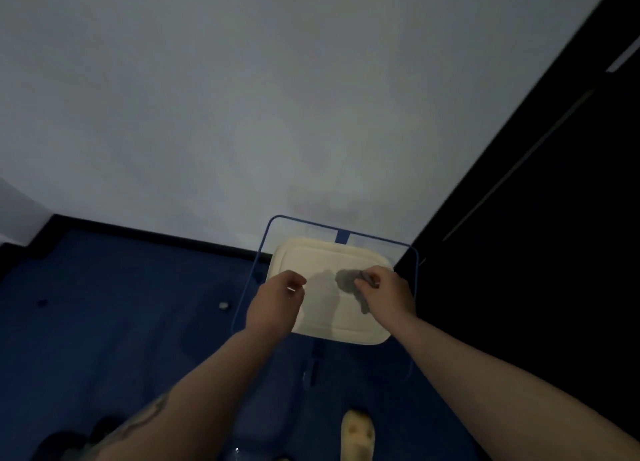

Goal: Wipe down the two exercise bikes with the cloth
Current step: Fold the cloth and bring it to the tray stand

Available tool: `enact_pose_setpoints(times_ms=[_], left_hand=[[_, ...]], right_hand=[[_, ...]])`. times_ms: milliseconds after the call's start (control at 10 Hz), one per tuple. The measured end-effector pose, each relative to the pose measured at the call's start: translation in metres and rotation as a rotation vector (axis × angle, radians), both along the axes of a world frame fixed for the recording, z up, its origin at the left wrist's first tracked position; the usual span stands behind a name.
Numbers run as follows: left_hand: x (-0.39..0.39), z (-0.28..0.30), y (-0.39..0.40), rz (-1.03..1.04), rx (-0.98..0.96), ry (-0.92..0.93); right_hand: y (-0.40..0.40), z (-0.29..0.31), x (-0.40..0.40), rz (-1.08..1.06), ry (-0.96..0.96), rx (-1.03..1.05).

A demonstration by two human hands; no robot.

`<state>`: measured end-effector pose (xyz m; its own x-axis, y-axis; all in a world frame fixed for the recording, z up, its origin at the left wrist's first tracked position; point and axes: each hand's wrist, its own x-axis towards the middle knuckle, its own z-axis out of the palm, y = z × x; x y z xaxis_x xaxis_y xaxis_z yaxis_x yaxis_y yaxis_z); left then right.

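No exercise bike is in view. Both of my hands hover over a cream square tray point(311, 252) that rests on a thin blue wire frame point(266, 228) by the wall. My right hand point(384, 291) pinches a small grey piece, apparently the cloth point(364, 276), just above the tray's right half. A grey patch under it looks like shadow. My left hand point(277, 301) is over the tray's left edge with its fingers curled in; a small bright glint shows at the fingertips, and I cannot make out anything held.
The floor point(121, 322) is dark blue, with a small white scrap point(224, 305) lying on it at left. A white wall point(277, 97) rises behind the tray. A black panel point(554, 218) fills the right side. My foot in a pale slipper point(358, 438) is at the bottom.
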<state>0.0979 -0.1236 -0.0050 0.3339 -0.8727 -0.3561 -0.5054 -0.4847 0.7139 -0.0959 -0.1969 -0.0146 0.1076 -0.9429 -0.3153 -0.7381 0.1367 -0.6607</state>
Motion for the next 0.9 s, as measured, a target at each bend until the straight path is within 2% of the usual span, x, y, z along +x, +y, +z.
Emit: enact_pose_setpoints(times_ms=[200, 300, 400, 500, 700, 900], left_hand=[[0.004, -0.051, -0.023, -0.007, 0.09, 0.032], [0.01, -0.068, -0.028, 0.0, 0.105, 0.02], [0.011, -0.076, -0.022, 0.005, 0.13, 0.034], [0.013, -0.078, -0.014, 0.014, 0.147, 0.043], [0.017, -0.05, -0.004, -0.01, 0.132, 0.047], [0.023, 0.024, -0.005, -0.06, 0.026, 0.027]], right_hand=[[-0.02, -0.063, 0.025, 0.082, 0.089, -0.151], [-0.01, -0.093, 0.035, 0.295, 0.192, -0.13], [0.0, -0.11, 0.037, 0.364, 0.222, -0.035], [0.004, -0.112, 0.039, 0.374, 0.158, 0.074], [0.01, -0.073, 0.032, 0.26, 0.047, 0.099], [0.025, 0.008, 0.027, 0.157, -0.046, -0.031]])
